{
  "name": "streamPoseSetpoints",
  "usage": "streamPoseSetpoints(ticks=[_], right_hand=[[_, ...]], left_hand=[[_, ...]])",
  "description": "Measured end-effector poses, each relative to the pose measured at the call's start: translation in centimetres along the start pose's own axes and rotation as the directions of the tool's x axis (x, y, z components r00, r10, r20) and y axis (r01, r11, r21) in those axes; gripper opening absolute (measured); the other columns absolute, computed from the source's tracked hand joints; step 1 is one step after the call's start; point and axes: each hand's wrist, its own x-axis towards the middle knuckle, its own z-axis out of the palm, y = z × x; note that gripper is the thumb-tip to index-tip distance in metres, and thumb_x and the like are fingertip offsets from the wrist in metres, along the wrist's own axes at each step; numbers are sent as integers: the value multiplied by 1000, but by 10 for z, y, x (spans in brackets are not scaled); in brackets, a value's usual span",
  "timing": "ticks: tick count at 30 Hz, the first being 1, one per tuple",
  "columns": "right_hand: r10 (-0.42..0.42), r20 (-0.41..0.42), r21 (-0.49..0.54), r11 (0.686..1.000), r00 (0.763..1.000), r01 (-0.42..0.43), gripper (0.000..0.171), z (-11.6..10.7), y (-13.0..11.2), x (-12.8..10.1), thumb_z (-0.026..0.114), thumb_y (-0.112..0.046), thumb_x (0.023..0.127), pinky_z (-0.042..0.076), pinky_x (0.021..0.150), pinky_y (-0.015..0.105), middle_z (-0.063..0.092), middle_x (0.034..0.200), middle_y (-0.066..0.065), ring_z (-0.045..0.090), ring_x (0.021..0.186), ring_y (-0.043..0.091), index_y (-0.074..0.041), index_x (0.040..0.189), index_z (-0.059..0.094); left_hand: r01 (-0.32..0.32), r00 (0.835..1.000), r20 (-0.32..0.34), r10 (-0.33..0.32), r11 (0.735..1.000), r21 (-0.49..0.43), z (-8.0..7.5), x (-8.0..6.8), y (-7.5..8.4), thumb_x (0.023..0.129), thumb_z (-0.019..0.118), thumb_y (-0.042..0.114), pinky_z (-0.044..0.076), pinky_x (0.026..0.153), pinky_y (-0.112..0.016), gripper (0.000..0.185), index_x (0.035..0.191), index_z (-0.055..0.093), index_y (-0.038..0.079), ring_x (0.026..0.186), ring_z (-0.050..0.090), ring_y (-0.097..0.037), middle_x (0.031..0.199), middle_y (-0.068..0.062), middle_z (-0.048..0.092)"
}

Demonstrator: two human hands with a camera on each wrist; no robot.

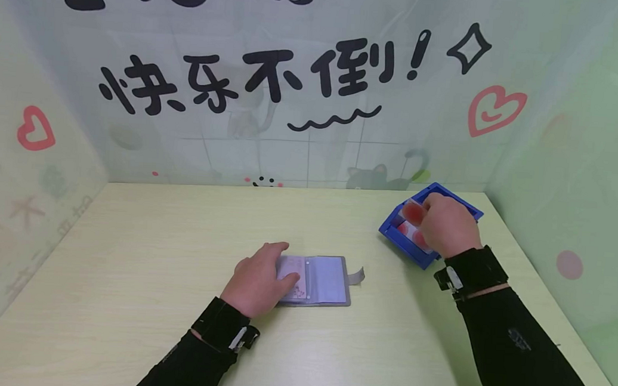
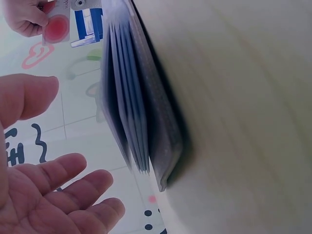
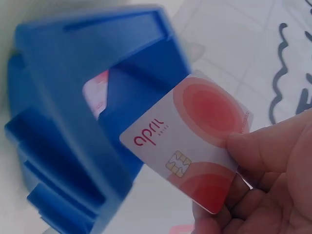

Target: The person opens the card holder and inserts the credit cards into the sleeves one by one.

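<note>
My two hands are well apart from each other. With my right hand (image 1: 451, 224) I pinch a white card (image 3: 168, 136) between the thumb and the fingers; it carries red circles, a chip and the word "april". I hold this card at the opening of the blue box (image 1: 404, 249), which stands on the far right part of the tabletop (image 1: 175, 255). Inside the box I see more white and red (image 1: 416, 236). My left hand (image 1: 257, 279) is over the left side of the wallet (image 1: 330, 281), its thumb and fingers spread; whether they touch it, I cannot tell. The wallet lies open near the middle of the tabletop, and its small strap (image 1: 357, 276) points to the right.
</note>
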Motion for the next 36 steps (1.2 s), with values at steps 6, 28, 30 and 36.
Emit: streamPoseSetpoints(ticks=[6,28,30,36], right_hand=[[-41,13,46,998,999,40,23,0,-13,-10,55,-9,106,58,96,59,65,122,26,62,105,43,3,126,59],[-99,79,515,856,992,45,29,52,-53,-37,56,-14,109,58,74,31,66,104,16,69,86,33,-4,136,60],[-106,73,523,851,992,52,29,56,-54,-38,57,-14,108,58,73,30,65,102,15,68,83,31,-3,135,61],[-134,58,553,829,989,80,29,67,-57,-44,57,-13,108,52,64,25,64,99,14,61,75,22,-3,134,62]], left_hand=[[-4,1000,-1,4,1000,-15,0,0,-1,99,71,34,36,120,-62,66,154,49,6,153,42,-40,155,-14,56],[-49,998,-45,42,986,-161,-4,0,2,99,71,34,45,116,-54,73,161,40,10,141,57,-34,153,-13,59],[-49,998,-49,41,985,-166,-4,0,2,99,71,34,46,116,-54,72,160,40,10,140,58,-34,152,-13,60],[-47,998,-51,37,977,-206,-2,0,4,100,71,33,46,116,-52,71,160,42,9,140,59,-30,148,-11,63]])
